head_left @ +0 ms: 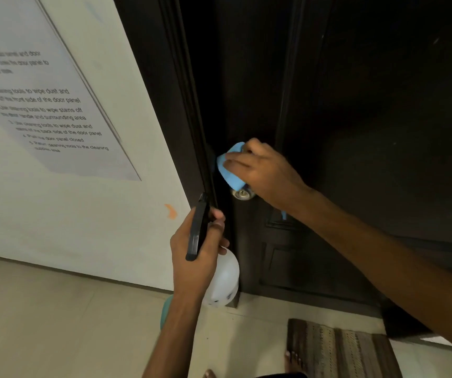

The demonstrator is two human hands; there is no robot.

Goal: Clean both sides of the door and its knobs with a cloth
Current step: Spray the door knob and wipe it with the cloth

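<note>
Pale wall (88,214) to the left with a printed sheet (42,110) of numbered steps stuck on it, an orange mark (171,210) lower down by the frame; tiled floor (55,309) below, striped mat (339,350) at the threshold with toes (292,360) just beside it. Dark door (369,132) filling the right half, closed or nearly so against its frame. Metal knob (243,193) low on the door's left edge, its face showing beneath a blue cloth (230,170). Right hand (260,170) draped over the cloth from above — fingers (234,165) laid close together along the fold, curled enough to hold it against the knob's top and the panel just above; thumb hidden behind the cloth. Left hand (195,257) lower, near the door edge, wrapped round the neck of a white spray bottle (223,279) with a black trigger head (198,230), one fingertip (218,214) hooked over the front. Step in hand, by judgement: wiping the knob on this side, with the panel around it. Underside and face of the knob not yet covered by the cloth, so likely a twist of the wrist next, wrapping cloth right round the knob and turning it — firm grip needed, since a round polished knob lets fabric slide. After that, door to be opened for the far side and its knob. Bottle close to the frame; care needed not to knock it there.
</note>
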